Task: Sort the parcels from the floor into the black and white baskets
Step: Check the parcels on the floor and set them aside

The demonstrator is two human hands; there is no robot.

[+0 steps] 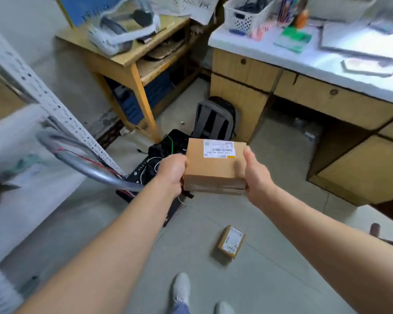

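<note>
We are carrying a cardboard parcel [214,165] clasped between our left hand [171,172] and right hand [256,175], probably needing next to find its basket, none clearly showing here.

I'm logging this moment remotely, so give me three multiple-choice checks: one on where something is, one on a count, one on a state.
1. Where is the small parcel?
A. on the floor
B. on the desk
C. in a basket

2. How many hands hold the large parcel?
A. none
B. one
C. two

3. How does the large parcel's label face?
A. up
B. down
C. toward the floor on its side

Answers: 1 A, it lies on the grey floor near the feet; 2 C, left hand and right hand grip opposite sides; 3 A, the label shows on top.
</note>
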